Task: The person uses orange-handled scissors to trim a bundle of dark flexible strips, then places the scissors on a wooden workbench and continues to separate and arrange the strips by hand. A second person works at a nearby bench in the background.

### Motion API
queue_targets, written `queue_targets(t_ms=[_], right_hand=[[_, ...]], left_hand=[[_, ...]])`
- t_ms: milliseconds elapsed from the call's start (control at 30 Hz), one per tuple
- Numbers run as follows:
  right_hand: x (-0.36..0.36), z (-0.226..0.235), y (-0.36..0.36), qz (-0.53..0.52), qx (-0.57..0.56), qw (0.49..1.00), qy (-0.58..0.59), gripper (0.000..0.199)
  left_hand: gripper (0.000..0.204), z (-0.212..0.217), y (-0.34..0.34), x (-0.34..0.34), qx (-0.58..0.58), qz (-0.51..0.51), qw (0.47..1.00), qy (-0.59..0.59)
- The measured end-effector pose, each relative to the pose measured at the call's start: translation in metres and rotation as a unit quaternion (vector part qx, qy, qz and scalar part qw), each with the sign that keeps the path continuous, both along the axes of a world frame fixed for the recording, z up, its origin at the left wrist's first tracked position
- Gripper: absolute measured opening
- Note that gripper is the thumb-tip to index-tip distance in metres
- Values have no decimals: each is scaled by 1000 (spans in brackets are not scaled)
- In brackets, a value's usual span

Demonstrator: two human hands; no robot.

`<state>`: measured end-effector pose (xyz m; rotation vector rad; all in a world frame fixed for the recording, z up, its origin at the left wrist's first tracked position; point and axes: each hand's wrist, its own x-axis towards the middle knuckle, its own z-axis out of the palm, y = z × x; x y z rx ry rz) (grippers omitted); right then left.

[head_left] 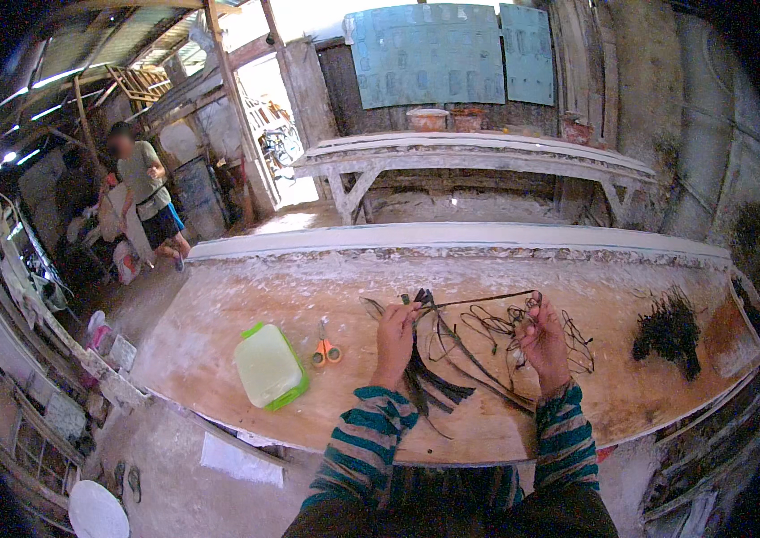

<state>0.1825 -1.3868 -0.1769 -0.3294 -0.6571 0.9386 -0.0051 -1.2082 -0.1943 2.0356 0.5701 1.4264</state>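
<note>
A thin dark cord (pixel 479 300) is stretched between my two hands above the wooden table. My left hand (pixel 393 348) is closed, pinching its left end close to a bundle of flat dark strips (pixel 434 387) that lies fanned out beside the wrist. Raised a little higher, my right hand (pixel 545 348) is closed with the cord's other end at its fingertips. Loose loops of thin dark cord (pixel 479 319) spread over the tabletop around the right hand. Scissors with orange handles (pixel 327 353) lie left of my left hand, next to a pale plastic container with bright green edges (pixel 265 366).
A dark tangled heap (pixel 667 334) sits at the table's right end. Along its far edge runs a long white ledge (pixel 452 237). Behind stands a white-topped bench (pixel 487 148) bearing reddish pots (pixel 427 119). Someone, a person (pixel 145 184), stands at the back left.
</note>
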Motion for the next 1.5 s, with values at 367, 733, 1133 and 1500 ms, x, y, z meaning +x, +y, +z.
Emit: queue_targets(t_ms=[367, 733, 1133, 1500], right_hand=[[-2, 1, -1, -80, 7, 996, 27, 36], [-3, -4, 2, -40, 50, 998, 12, 40], [-24, -16, 12, -33, -160, 980, -111, 7], [-45, -21, 20, -63, -287, 892, -343, 5]], left_hand=[[16, -9, 2, 2, -18, -26, 998, 59], [9, -18, 7, -1, 84, 47, 985, 145], [16, -5, -24, 10, -271, -217, 936, 62], [15, -18, -37, 17, -351, -336, 872, 65]])
